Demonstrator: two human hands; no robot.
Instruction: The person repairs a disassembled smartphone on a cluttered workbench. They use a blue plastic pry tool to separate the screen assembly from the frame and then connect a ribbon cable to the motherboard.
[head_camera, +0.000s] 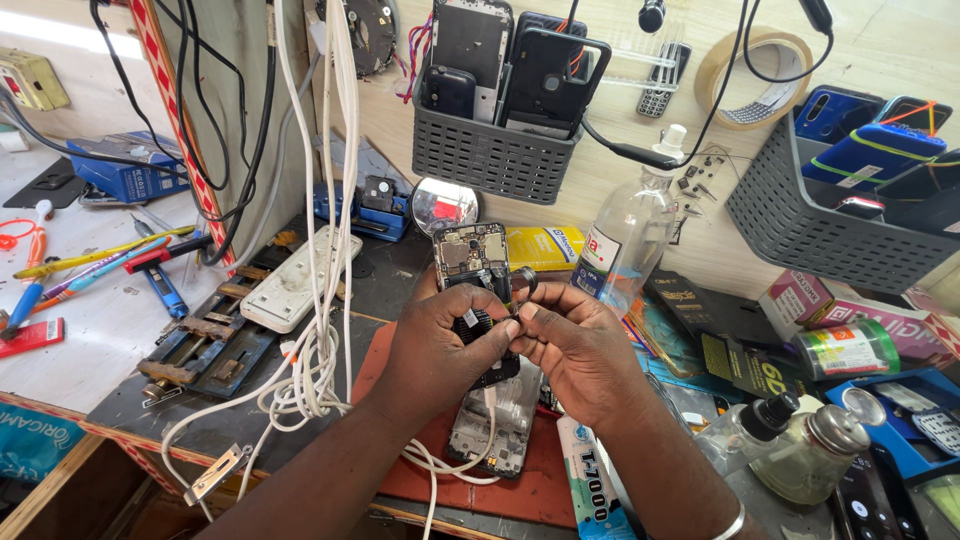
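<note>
An opened phone (472, 262), its back cover off and its circuit board exposed, is being held upright above the middle of the table (130, 400) by both hands. The lower part of the phone is being gripped by the left hand (440, 345), whose fingers (490, 335) are being curled around it and pressed against its body. The right hand (580, 345) is being kept just beside the left, touching it at the fingertips; its thumb and forefinger are being pinched together on a small dark part (524, 283) at the right edge of the phone. What exactly that part is cannot be told from the picture.

Directly beneath the hands, a second phone frame (495, 425) is lying flat on a red mat (530, 490), with a white cable (440, 470) being trailed across it. A tube of glue (590, 490) is lying just to the right of that frame. A bundle of white cables (320, 300) is hanging down on the left, near a white power strip (295, 280) and a metal clamp jig (205, 345). Behind the phone, a clear plastic bottle (628, 235) is standing upright, and a grey basket (495, 155) full of phones is being carried by the wall above it. Two small dispenser bottles (790, 445) are standing on the right.
</note>
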